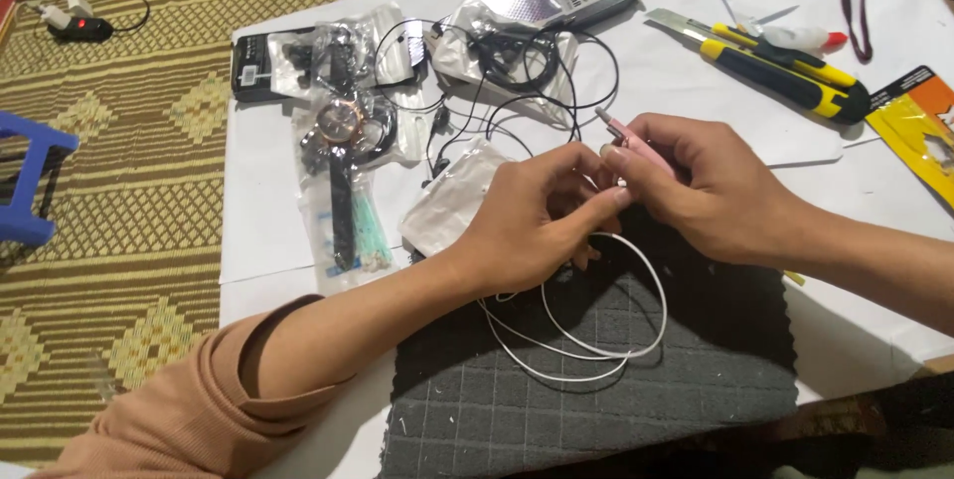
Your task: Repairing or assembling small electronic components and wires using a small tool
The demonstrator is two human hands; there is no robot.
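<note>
Your left hand [537, 216] pinches the white cable [596, 340]; your right hand [696, 186] pinches the pink plug [636, 136]; watch [340, 126] at ten o'clock.

white sheet-covered worktop [268, 231] on a woven yellow-brown mat [119, 191]. lying on it: dark grey quilted cloth pad [596, 390], bagged rose-gold wristwatch [341, 126], tangled black earphone cables [517, 62], yellow-and-black utility knife [775, 67], white looped cable [606, 340] on the pad.

Under my left hand [537, 226] lies matt, quilted black cloth [596, 380]; the white cable [616, 345] looks smooth plastic, the bags [343, 211] beyond glossy film.
</note>
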